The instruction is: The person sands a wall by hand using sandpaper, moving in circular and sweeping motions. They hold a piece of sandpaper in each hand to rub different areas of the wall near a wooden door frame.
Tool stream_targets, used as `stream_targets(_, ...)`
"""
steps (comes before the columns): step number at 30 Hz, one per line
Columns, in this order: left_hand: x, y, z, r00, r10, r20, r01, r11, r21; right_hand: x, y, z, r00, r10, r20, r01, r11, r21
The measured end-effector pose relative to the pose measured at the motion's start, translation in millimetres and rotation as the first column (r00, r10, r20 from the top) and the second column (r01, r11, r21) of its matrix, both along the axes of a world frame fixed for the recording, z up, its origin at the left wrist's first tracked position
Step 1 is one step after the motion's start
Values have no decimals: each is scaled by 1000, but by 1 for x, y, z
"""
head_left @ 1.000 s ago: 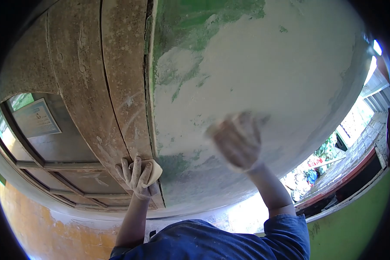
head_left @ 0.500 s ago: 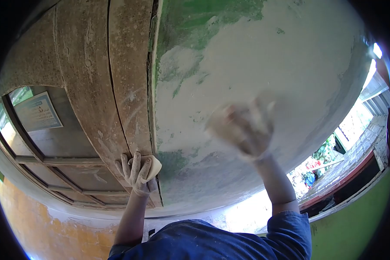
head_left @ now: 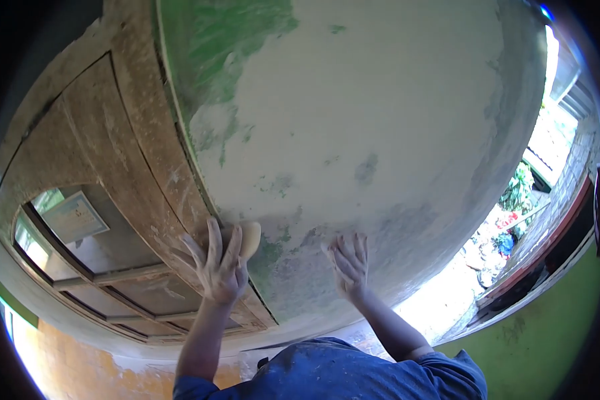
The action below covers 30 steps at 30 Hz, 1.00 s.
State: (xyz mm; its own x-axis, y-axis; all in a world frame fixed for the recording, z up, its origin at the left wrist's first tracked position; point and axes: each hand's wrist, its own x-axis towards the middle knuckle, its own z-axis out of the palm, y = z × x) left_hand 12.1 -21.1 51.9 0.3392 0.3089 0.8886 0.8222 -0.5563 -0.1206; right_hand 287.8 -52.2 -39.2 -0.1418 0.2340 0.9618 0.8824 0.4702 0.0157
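My left hand [head_left: 221,270] rests against the wooden door frame, fingers spread upward. A cream putty scraper [head_left: 251,239] with a rounded edge is held at its thumb side, overlapping the wall. My right hand [head_left: 350,265] is at the lower part of the wall [head_left: 393,120], its fingers closed and pressed to the surface. A small pale edge shows beside its fingertips; I cannot tell what it belongs to. Smooth whitish-grey filler covers most of the wall, with green paint [head_left: 240,33] showing at the upper left and in small patches near my hands.
A weathered wooden door [head_left: 87,140] with glass panes stands to the left, and a paper sheet [head_left: 75,218] shows behind its glass. Bright outdoor light, plants [head_left: 517,189] and a brick wall [head_left: 567,160] lie at the right. A green wall [head_left: 533,320] is at the lower right.
My right hand has come down from mid-wall, where it was blurred, to beside my left hand. The view has shifted. My left hand still has the cream scraper by the door frame.
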Motion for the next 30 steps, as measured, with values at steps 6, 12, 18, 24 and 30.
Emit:
stream_targets(6, 41, 1, 143, 934, 316, -169, -267, 928, 260, 11, -63, -80, 967, 52, -251, -151, 906, -396)
stream_targets(12, 120, 45, 252, 905, -423, -33, 408, 847, 342, 47, -99, -174, 877, -243, -415, -33, 830, -556)
stream_targets(18, 200, 41, 104, 724, 51, -687, 266, 899, 347, 87, -149, -275, 618, -620, -482, -74, 565, -822)
stream_targets(24, 181, 34, 227, 864, -206, -459, 404, 829, 387, 97, -253, -309, 262, -965, -35, -199, -19, -980)
stream_targets(30, 173, 19, 293, 947, -32, -319, 207, 823, 530, 101, -299, -343, 6, -988, -157, -195, 153, -969)
